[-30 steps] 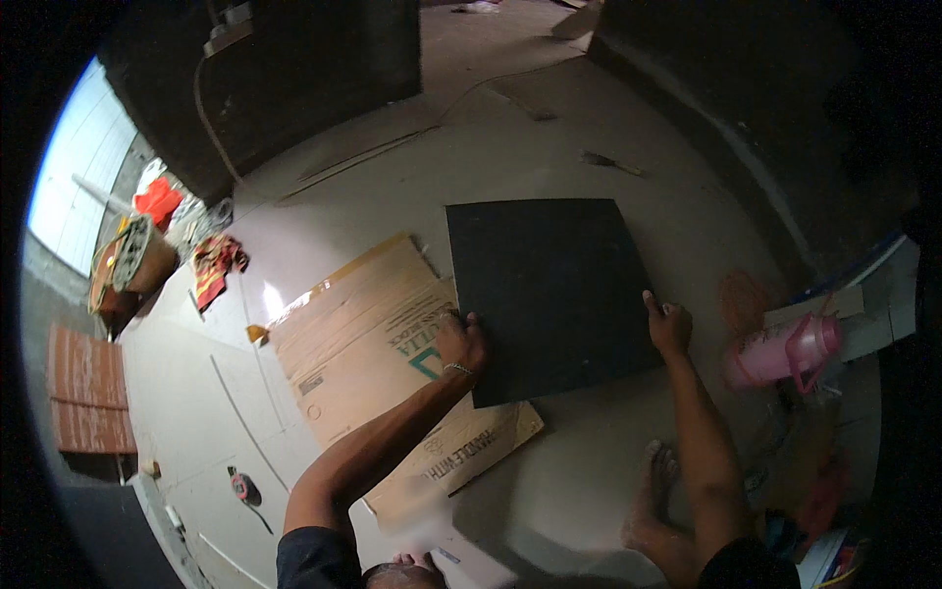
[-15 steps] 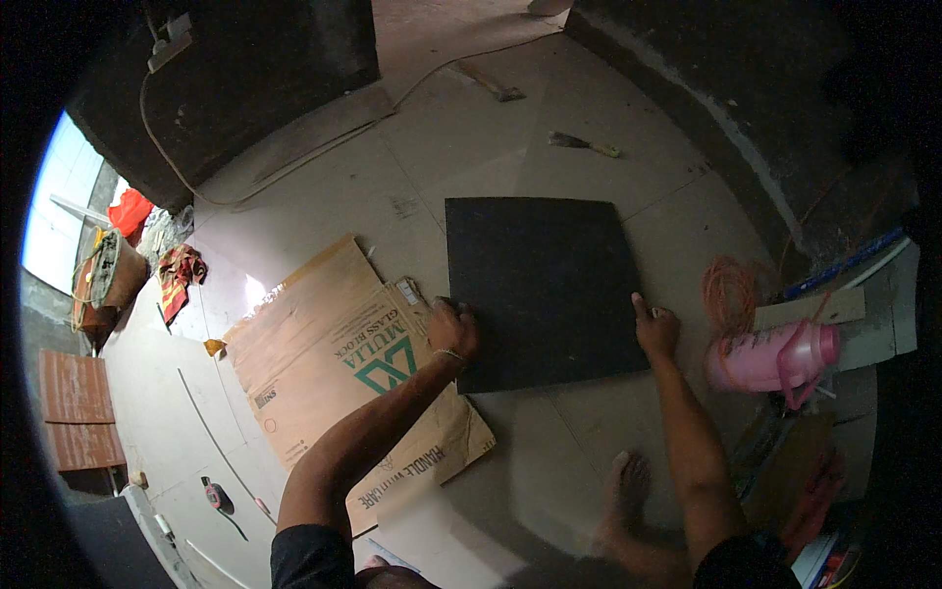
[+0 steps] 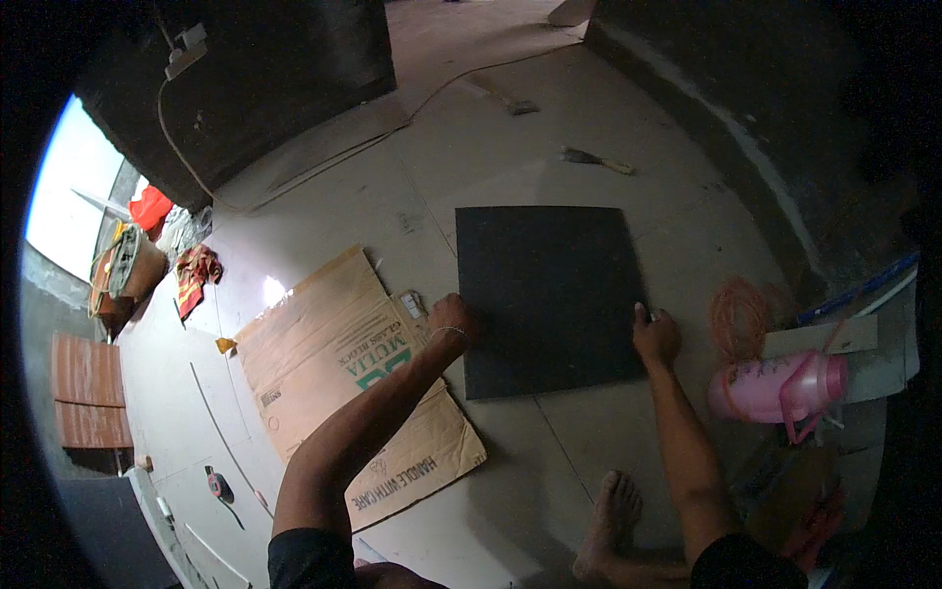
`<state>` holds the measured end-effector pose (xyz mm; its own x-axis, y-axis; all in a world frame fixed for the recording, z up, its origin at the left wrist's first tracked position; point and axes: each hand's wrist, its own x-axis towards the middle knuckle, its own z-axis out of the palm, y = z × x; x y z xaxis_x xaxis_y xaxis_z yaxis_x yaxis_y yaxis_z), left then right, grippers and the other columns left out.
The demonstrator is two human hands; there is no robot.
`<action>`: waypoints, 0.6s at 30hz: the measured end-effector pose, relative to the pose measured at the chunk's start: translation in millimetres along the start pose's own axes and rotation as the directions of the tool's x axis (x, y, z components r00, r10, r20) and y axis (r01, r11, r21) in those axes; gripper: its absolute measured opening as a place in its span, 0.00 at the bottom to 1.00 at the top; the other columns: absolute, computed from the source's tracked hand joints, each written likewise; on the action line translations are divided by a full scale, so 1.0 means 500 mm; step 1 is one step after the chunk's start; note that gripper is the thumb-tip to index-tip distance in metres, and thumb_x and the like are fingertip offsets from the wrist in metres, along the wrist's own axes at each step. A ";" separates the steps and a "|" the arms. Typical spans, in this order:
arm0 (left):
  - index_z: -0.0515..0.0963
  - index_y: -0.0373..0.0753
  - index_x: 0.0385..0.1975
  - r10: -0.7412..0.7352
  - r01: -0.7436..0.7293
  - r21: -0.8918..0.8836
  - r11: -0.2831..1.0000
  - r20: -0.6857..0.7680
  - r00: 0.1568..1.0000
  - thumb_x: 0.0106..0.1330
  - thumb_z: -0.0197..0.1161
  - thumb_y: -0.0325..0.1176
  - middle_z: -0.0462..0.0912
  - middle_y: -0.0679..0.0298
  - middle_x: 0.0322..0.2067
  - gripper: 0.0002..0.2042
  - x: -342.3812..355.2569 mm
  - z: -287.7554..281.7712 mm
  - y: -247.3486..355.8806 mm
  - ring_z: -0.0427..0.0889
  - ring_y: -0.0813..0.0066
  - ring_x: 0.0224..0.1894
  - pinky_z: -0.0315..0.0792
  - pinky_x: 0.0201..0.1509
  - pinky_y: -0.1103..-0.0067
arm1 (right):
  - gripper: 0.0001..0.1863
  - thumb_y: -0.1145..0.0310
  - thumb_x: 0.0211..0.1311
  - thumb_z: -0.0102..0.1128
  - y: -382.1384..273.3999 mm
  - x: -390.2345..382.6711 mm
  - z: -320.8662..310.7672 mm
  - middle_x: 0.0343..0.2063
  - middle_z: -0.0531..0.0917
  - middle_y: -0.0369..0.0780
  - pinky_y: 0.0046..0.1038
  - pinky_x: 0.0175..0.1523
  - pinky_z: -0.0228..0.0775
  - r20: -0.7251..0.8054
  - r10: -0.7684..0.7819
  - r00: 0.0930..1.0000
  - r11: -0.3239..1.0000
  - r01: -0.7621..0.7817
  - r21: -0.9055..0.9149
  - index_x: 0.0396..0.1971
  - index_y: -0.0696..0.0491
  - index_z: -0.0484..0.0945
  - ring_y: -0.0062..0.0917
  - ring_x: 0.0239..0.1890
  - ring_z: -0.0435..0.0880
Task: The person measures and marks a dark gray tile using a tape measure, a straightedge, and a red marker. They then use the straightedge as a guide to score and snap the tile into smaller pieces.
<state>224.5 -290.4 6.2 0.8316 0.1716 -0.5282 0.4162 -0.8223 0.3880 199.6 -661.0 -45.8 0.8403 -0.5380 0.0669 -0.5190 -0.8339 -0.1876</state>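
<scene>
A dark, nearly black square tile (image 3: 549, 294) is held between my two hands, over the pale tiled floor. My left hand (image 3: 453, 320) is closed at its left edge, the fingers partly in shadow. At the tile's right edge, my right hand (image 3: 656, 334) grips the side with the thumb pointing up along it. A flattened cardboard sheet (image 3: 314, 344) lies under my left forearm, its right part close to the tile. My bare foot (image 3: 613, 510) rests on the floor below the tile.
A pink flask (image 3: 780, 386) and coiled orange cord (image 3: 738, 319) lie at the right. Beyond the tile are a brush (image 3: 597, 160) and a cable (image 3: 432, 98). Leftward sit a tape measure (image 3: 216, 484), a patterned cloth (image 3: 196, 277) and a bucket (image 3: 137, 263). Dark walls stand behind.
The view has shifted slightly, so the scene sits a little lower and further right. Both hands keep their hold on the tile, and more of my foot shows.
</scene>
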 end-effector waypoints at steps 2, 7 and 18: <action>0.82 0.30 0.50 0.002 -0.003 -0.029 1.000 -0.012 1.000 0.69 0.66 0.38 0.85 0.44 0.52 0.18 0.002 -0.002 0.001 0.86 0.51 0.57 0.80 0.59 0.62 | 0.32 0.42 0.73 0.56 -0.007 -0.012 -0.013 0.41 0.88 0.55 0.47 0.52 0.78 0.002 -0.032 0.999 0.999 0.032 0.040 0.48 0.62 0.84 0.51 0.46 0.88; 0.82 0.30 0.51 0.005 -0.007 -0.051 0.999 -0.039 0.999 0.67 0.68 0.40 0.85 0.44 0.52 0.20 -0.008 0.002 0.008 0.86 0.50 0.56 0.81 0.59 0.64 | 0.30 0.44 0.75 0.54 -0.046 -0.024 -0.042 0.47 0.87 0.55 0.47 0.54 0.78 0.042 -0.017 0.999 0.999 0.019 -0.036 0.50 0.61 0.83 0.50 0.50 0.87; 0.79 0.32 0.55 0.022 -0.024 -0.037 0.999 -0.050 0.999 0.70 0.64 0.43 0.85 0.47 0.52 0.21 0.008 0.047 -0.018 0.87 0.53 0.55 0.82 0.57 0.62 | 0.29 0.45 0.76 0.54 -0.029 -0.009 0.023 0.44 0.88 0.53 0.47 0.52 0.79 -0.018 0.056 0.998 0.980 -0.059 -0.192 0.41 0.59 0.87 0.46 0.49 0.88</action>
<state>215.2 -295.2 -17.2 0.8578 0.1808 -0.4811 0.4099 -0.8053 0.4283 205.4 -645.1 -54.6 0.8067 -0.5863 0.0736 -0.5879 -0.8089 0.0003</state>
